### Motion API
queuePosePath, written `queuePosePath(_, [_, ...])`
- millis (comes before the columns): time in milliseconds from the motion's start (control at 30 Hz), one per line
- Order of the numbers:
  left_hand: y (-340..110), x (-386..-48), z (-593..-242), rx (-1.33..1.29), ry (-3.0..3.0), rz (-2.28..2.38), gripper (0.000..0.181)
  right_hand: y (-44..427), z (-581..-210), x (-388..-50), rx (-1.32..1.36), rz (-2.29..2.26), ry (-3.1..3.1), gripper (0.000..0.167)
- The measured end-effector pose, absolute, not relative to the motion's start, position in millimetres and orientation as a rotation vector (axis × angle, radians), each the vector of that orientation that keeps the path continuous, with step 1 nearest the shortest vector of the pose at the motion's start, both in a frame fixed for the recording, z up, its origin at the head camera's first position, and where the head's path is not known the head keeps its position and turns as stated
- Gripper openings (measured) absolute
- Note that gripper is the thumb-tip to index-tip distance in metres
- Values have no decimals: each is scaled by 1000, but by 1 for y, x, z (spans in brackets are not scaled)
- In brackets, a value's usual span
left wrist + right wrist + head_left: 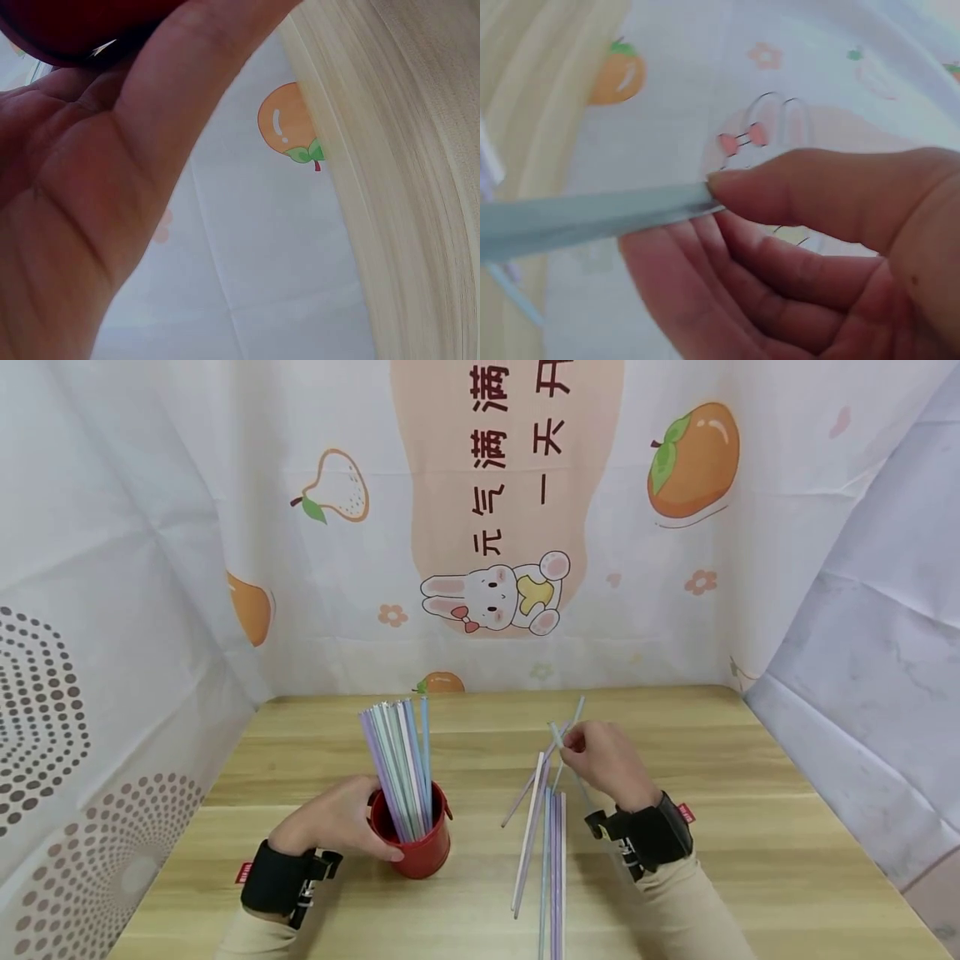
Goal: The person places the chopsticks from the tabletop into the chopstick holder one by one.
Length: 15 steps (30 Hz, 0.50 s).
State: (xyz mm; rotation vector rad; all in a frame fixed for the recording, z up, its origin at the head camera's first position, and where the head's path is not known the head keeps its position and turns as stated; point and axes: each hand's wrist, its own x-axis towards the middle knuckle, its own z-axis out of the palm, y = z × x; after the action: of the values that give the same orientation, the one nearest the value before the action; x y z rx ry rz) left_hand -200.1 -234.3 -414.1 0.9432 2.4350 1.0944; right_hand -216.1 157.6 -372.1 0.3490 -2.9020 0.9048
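A small red bucket [427,857] stands on the table, holding a bunch of pastel straws [397,768] in purple, pale green, white and blue that lean to the left. My left hand [348,818] grips the bucket from its left side, thumb toward the front. In the left wrist view only the dark red bottom of the bucket [82,26] shows above the palm. Over the loose straws, my right hand [607,760] pinches one pale bluish-green straw [592,214] between thumb and fingers. That straw slants down and passes below the hand.
Several loose straws [553,877] lie on the wooden table [472,910] between the hands, some crossing farther back. Behind the table hangs a white cloth [337,593] printed with fruit and a rabbit.
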Motion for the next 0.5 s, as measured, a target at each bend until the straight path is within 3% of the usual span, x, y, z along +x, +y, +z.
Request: queuePosePath(500, [-234, -200, -415, 955, 2418, 1104, 71, 116, -343, -205, 365, 1149, -2600, 13])
